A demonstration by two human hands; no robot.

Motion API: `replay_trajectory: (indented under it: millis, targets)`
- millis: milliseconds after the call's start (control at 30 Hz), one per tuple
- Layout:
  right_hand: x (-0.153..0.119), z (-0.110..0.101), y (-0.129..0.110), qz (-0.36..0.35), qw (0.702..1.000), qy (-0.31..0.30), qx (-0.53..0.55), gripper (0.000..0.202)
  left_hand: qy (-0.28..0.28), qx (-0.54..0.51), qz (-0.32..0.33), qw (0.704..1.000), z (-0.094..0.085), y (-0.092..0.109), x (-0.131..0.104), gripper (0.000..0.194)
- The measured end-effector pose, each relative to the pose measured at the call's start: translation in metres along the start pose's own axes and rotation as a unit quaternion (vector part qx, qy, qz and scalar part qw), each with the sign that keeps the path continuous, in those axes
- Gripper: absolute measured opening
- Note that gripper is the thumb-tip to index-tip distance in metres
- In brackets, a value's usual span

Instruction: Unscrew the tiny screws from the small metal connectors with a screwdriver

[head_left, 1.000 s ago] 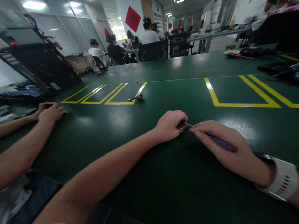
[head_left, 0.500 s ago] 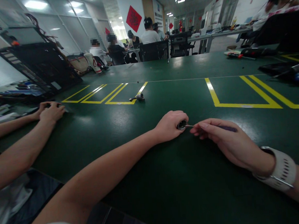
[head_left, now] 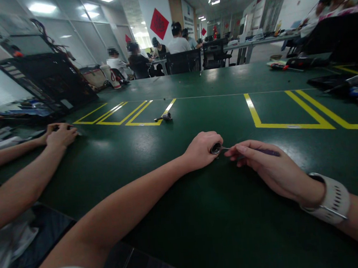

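My left hand (head_left: 201, 151) is wrapped round a dark metal cylinder (head_left: 215, 148), whose round open end faces right toward me. Most of the cylinder is hidden by the fingers. My right hand (head_left: 258, 160), with a pale watch strap at the wrist, grips a thin tool with a dark purple handle (head_left: 270, 152), perhaps a small screwdriver. Its slim metal shaft (head_left: 226, 148) reaches to the open end of the cylinder; the tip cannot be made out. Farther back, a small metal part (head_left: 167, 116) with a short stem lies on the green table (head_left: 185, 216).
Yellow tape outlines (head_left: 296, 125) mark the table. At left, a co-worker's hands (head_left: 61, 134) rest near the edge beside a black open case (head_left: 47, 80). Screwdrivers (head_left: 282, 65) and a dark pouch (head_left: 332, 81) lie at far right. Several people sit beyond the table.
The view has shifted very slightly. My left hand and the cylinder have turned a little, and the tool's shaft still meets the open end. Both grips are unchanged.
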State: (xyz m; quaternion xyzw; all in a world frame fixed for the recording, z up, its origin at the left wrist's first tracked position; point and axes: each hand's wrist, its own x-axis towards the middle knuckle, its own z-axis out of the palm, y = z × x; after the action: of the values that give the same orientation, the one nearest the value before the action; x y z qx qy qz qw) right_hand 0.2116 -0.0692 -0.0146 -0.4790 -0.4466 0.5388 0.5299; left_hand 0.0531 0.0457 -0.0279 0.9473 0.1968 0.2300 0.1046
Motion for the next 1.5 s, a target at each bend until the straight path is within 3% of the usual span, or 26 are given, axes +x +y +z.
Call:
replay_trajectory:
  millis: [300,733,933,1233,1400,1500]
  targets:
    - [0.002,-0.001,-0.002,0.018,0.999,0.018,0.045,0.015,0.008,0.009,-0.032,0.999,0.0,0.0,0.002,0.003]
    - [0.001,-0.001,0.001,-0.029,0.998,0.064,-0.003,0.016,0.007,0.034,-0.077,0.996,0.001,-0.001,0.002,0.001]
    - [0.001,0.0,0.001,-0.036,0.995,0.08,-0.051,0.018,0.001,0.052,-0.103,0.993,0.001,0.0,0.003,0.003]
    - [0.001,-0.006,0.01,-0.037,0.987,0.046,-0.152,0.022,0.027,0.035,-0.102,0.994,0.002,0.0,0.002,0.001]
    - [-0.002,-0.008,0.007,-0.101,0.981,0.072,-0.15,0.021,0.035,0.008,-0.099,0.994,0.001,0.001,0.001,0.004]
    - [-0.006,-0.004,0.002,-0.139,0.966,0.06,-0.21,0.02,0.022,0.006,-0.097,0.995,0.001,0.001,0.001,0.004]
